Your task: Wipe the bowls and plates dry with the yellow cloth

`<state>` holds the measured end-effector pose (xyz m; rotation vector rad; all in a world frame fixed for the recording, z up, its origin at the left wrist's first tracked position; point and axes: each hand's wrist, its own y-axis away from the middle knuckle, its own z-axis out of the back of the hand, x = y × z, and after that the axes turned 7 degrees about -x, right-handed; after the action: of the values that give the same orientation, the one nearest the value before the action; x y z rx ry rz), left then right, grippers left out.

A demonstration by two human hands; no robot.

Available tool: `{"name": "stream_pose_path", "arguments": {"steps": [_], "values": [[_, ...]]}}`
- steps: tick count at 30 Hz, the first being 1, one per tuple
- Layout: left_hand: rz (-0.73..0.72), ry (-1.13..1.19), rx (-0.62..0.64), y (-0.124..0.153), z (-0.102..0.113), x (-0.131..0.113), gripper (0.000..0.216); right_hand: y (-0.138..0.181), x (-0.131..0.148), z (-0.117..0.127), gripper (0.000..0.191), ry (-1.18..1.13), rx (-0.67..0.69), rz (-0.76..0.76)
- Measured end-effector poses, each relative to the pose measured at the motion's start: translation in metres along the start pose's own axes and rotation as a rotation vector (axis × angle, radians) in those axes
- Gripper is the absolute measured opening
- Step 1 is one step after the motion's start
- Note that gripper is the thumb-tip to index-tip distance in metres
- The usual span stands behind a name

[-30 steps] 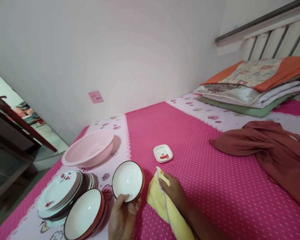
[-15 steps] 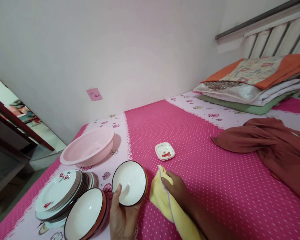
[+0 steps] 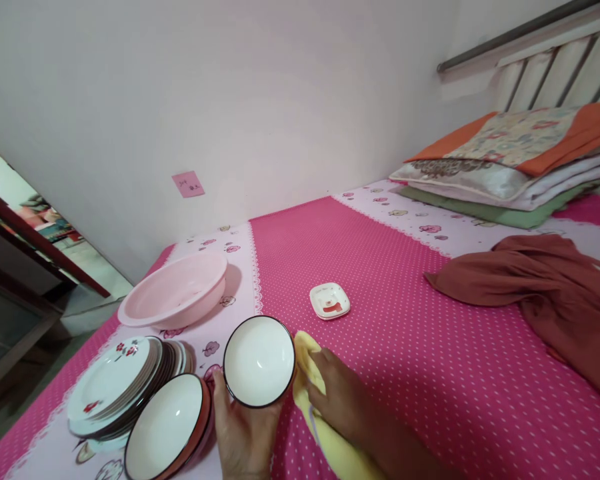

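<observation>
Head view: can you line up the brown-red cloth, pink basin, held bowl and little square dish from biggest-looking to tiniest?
1. Brown-red cloth
2. Pink basin and held bowl: unsure; the basin looks wider, but the bowl is nearer the camera
3. Little square dish

Soft, diffuse indoor light; wall [image 3: 290, 100] reads greyish. Small glints in the bowl [image 3: 259, 373] I hold. Pink basin [image 3: 207, 300] shadows the cloth rightward. My right fingers [image 3: 329, 365] look darker than my left fingers [image 3: 222, 398]. Far-left floor [image 3: 7, 383] dim; wide lens stretches edges.
</observation>
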<state>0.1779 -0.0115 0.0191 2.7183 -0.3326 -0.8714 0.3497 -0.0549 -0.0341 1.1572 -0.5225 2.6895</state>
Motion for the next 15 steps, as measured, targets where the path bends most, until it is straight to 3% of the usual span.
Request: {"name": "stream_pose_path", "arguments": {"steps": [5, 11, 15], "values": [[0.013, -0.031, 0.026, 0.001, -0.004, 0.003, 0.054, 0.001, -0.016, -0.017, 0.053, -0.111, -0.056, -0.051], [-0.016, 0.018, -0.008, 0.000, -0.005, 0.010, 0.055, -0.015, -0.035, 0.013, 0.031, -0.563, 0.054, -0.246], [0.042, 0.044, 0.049, 0.001, -0.003, 0.011, 0.062, -0.023, -0.026, 0.038, 0.024, -0.570, -0.018, -0.232]]}}
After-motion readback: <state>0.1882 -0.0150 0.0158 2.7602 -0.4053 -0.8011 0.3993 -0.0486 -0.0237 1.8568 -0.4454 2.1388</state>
